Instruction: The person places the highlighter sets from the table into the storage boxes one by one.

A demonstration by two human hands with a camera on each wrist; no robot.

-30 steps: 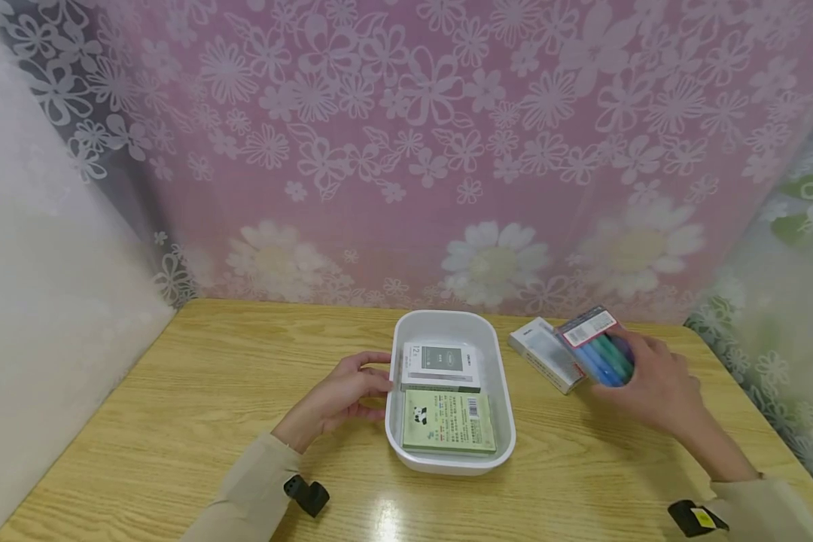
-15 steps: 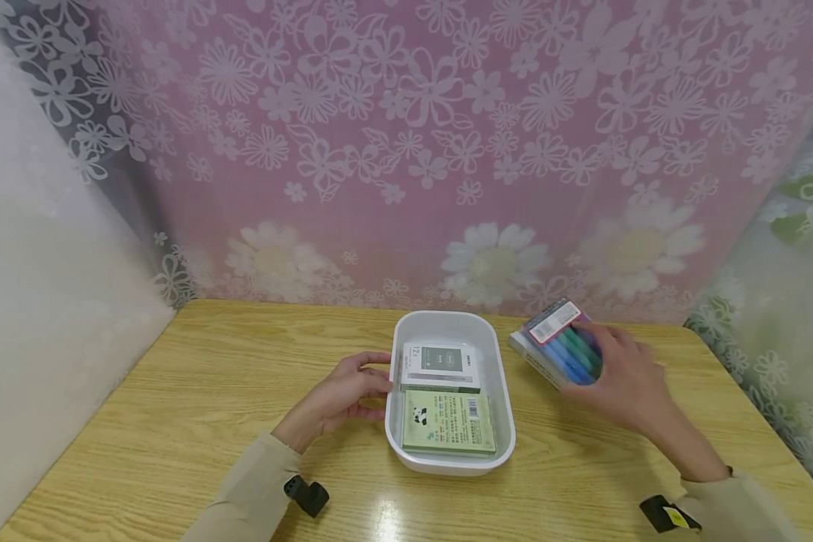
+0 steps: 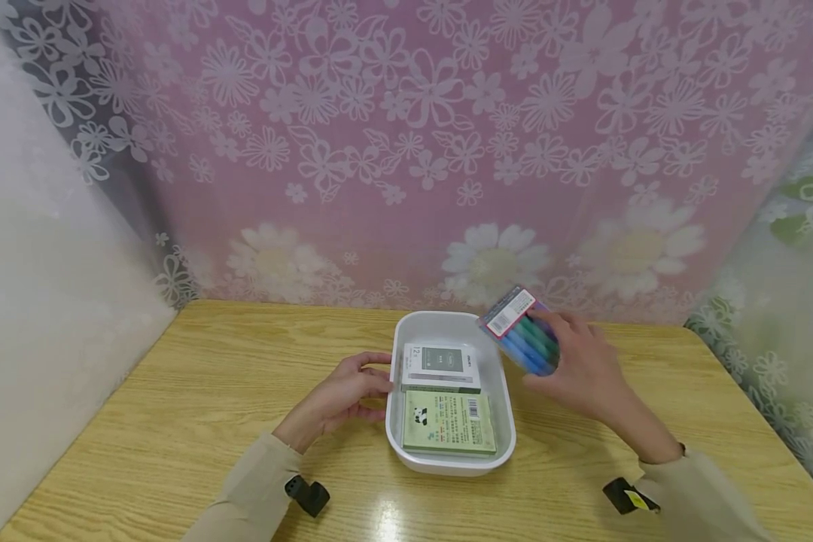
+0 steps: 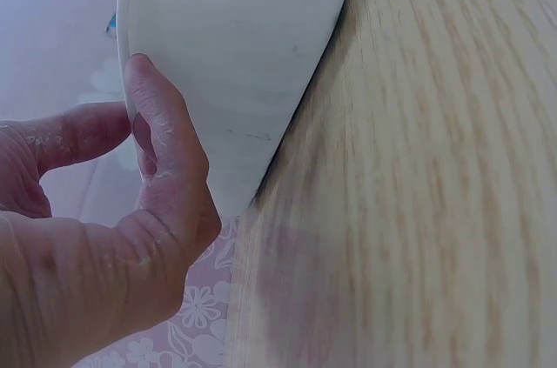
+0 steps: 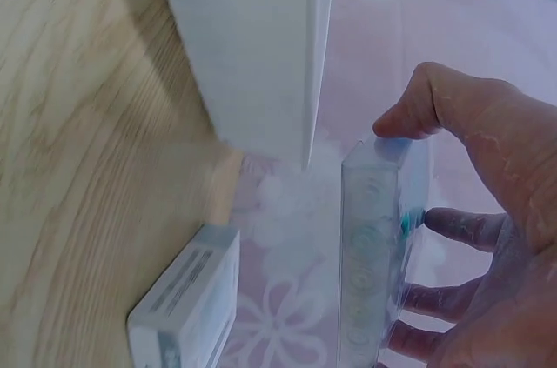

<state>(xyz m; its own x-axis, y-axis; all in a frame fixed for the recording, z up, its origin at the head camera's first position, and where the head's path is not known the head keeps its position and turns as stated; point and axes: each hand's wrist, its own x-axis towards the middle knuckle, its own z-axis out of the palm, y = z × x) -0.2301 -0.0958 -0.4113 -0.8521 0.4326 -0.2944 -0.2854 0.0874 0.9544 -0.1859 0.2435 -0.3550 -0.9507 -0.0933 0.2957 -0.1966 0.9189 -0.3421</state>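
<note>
My right hand [image 3: 583, 369] grips a clear pack of thick blue, green and purple sticks [image 3: 528, 342], a white barcode label across its end. In the right wrist view the thumb is on one edge of the pack [image 5: 370, 255] and the fingers are along the other. The pack is tilted and overlaps the right rim of a white tub [image 3: 506, 406]. My left hand [image 3: 345, 391] rests its fingertips against the tub's left wall. Inside the tub lie a white-and-grey box [image 3: 440, 365] and a pale green box with a panda [image 3: 447, 421].
In the right wrist view another white-and-grey box [image 5: 187, 303] lies on the wooden table [image 3: 244, 399] beside the tub. My right hand and the pack hide it in the head view. A pink flowered curtain [image 3: 379, 188] hangs behind the table.
My right hand has carried the pack leftward, past the box on the table and up to the tub's right rim. My left hand and the tub have stayed put.
</note>
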